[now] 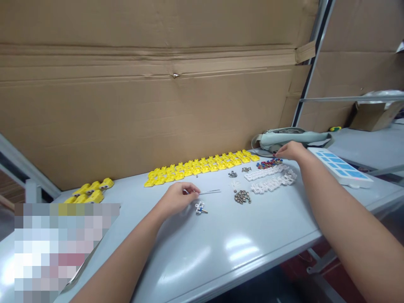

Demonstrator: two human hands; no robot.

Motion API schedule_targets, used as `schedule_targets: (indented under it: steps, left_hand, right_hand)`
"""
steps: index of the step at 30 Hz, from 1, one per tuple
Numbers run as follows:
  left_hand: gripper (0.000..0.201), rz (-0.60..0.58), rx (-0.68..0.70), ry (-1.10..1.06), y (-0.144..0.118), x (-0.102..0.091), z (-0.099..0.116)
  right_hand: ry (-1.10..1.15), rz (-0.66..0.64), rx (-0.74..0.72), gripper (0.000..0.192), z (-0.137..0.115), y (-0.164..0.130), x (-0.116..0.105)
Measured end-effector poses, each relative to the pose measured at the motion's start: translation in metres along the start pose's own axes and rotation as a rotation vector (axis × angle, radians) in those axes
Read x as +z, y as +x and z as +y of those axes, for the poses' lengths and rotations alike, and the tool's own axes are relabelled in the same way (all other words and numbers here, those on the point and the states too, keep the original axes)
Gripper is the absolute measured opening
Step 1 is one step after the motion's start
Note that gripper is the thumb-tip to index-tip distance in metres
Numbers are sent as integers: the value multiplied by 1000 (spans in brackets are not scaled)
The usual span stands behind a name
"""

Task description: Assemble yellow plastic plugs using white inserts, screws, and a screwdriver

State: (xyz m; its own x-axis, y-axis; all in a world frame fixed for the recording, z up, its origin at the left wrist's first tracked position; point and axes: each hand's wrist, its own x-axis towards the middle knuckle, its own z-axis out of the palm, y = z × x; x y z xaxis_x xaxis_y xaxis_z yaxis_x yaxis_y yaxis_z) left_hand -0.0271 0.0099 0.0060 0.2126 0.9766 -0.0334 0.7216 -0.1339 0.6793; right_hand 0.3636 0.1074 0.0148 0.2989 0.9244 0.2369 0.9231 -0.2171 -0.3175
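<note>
My left hand (178,197) is closed around a pair of thin metal tweezers (211,192), whose tips point right. Just below its fingers lies a small white plastic part (198,208) with a blue piece and a metal pin sticking out. My right hand (293,150) is stretched far across the table, its fingertips pinched beside a pile of small red and blue parts (268,163); what they hold, if anything, is too small to make out. Rows of white plastic parts (273,181) lie under that forearm.
Yellow plastic shells (202,167) line the table's back edge, and more yellow pieces (90,193) sit at left. Small metal parts (242,196) and screws (232,174) lie in piles. A pale green bag (284,138) and a white case with blue panels (339,166) are at right.
</note>
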Motion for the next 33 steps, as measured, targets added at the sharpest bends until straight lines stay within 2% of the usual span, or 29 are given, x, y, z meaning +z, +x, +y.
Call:
schedule_targets:
  steps: [3,5,10,12,15,17,26,29,33]
  left_hand:
    - [20,224,134,179,7,-4,-4]
    - [21,286,225,327,17,-7,-9]
    - [34,157,416,760,52,-15,-10]
    - [34,122,497,930,64,-17,-7]
    - [28,77,600,1078,75,-19,-3]
    - [26,51,622,1125,80,-19,-2]
    - [22,-18,659,1093,84,-20,0]
    - [17,-11,623,888,80,-16,7]
    - [19,-47,637,500,68,5,29]
  right_hand:
    - [-7,-141,90,24,1,2,4]
    - [-5,-129,57,22,-3,2,5]
    - [43,-59,-62,22,-25,-4,6]
    - [68,-37,-118,19,-36,-9,5]
    - [83,12,-211,18,-50,-17,3]
    - [79,30,-231,18,-56,-21,0]
    - [100,95,-296,20,-66,-31,-10]
    - [105,106,-308,20,-67,-32,-10]
    - [121,78,-339,19,-69,-34,-10]
